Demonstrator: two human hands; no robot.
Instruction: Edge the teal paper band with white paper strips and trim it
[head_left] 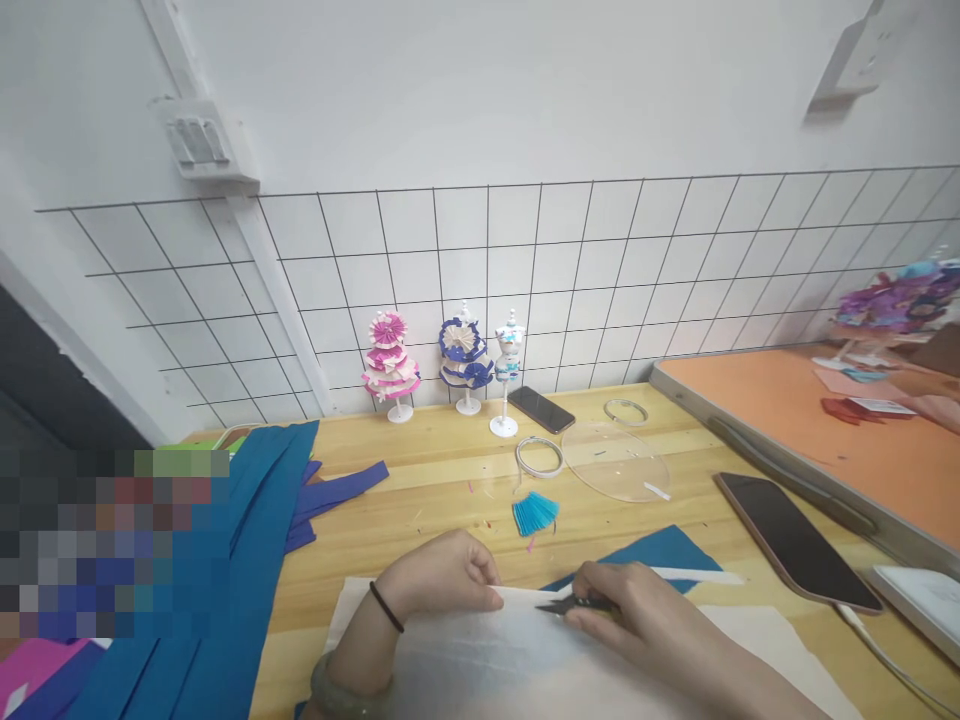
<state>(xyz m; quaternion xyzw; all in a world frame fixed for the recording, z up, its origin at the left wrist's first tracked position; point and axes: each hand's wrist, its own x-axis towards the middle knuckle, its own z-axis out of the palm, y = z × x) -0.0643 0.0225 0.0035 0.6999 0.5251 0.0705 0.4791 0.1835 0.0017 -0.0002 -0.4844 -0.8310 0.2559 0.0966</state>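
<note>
A white, slightly see-through sheet (472, 650) of paper or thin cloth lies across the front of the table. My left hand (446, 575) pinches its far edge between thumb and fingers. In my right hand (630, 610) is a pair of small dark scissors (556, 606), their tips pointing left at the sheet's edge, close to my left thumb. Beyond my right hand lies a teal piece of fabric or paper (652, 550), with a thin white strip (701, 575) over it. A small pleated teal fan (535, 513) rests just past my hands.
Three small decorated stands, pink (390, 365), blue (465, 360) and white (510, 350), line the wall. Wire coils (539, 456), a clear disc (615, 465) and phones (799, 540) lie about. Teal sheets (247, 560) fill the left; an orange-topped surface (817, 430) adjoins at right.
</note>
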